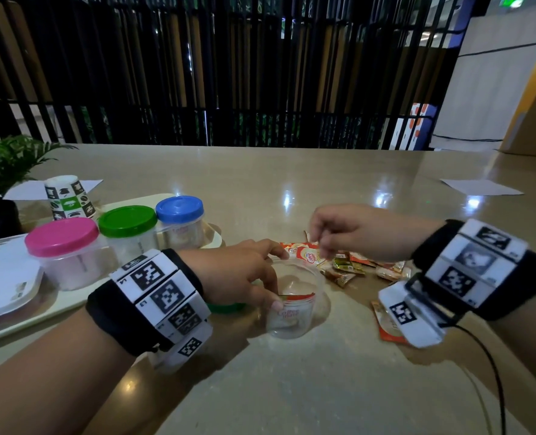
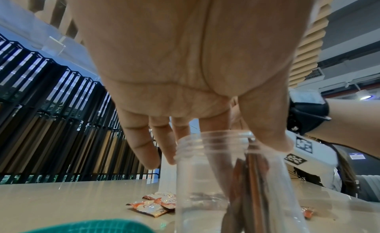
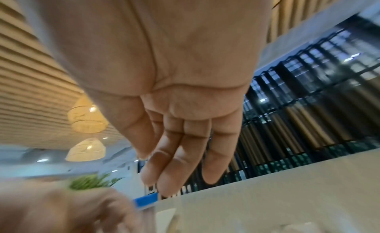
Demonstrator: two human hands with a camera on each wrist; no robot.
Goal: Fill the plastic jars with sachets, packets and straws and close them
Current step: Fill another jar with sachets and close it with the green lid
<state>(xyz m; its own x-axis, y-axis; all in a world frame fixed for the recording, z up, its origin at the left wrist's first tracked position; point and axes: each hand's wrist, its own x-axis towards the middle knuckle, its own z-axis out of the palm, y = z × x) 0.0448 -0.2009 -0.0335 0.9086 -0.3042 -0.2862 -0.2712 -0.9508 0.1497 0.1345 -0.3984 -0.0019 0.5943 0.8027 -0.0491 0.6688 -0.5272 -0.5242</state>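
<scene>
An open clear plastic jar (image 1: 294,323) stands on the table, with a red-and-white creamer sachet inside it. My left hand (image 1: 277,277) grips its mouth, thumb on the near side and fingers on the far rim. The left wrist view shows the jar (image 2: 205,179) with sachets upright inside. A green lid (image 1: 225,307) lies partly hidden under my left hand. My right hand (image 1: 320,249) hovers just right of the jar, above a pile of loose sachets (image 1: 348,266). Its fingers (image 3: 170,171) hang relaxed and hold nothing.
Three closed jars with pink (image 1: 61,237), green (image 1: 128,221) and blue (image 1: 179,209) lids stand on a tray at the left, behind them a paper cup (image 1: 69,197) and a plant (image 1: 6,161). One sachet (image 1: 389,328) lies under my right wrist. A paper sheet (image 1: 480,186) lies far right.
</scene>
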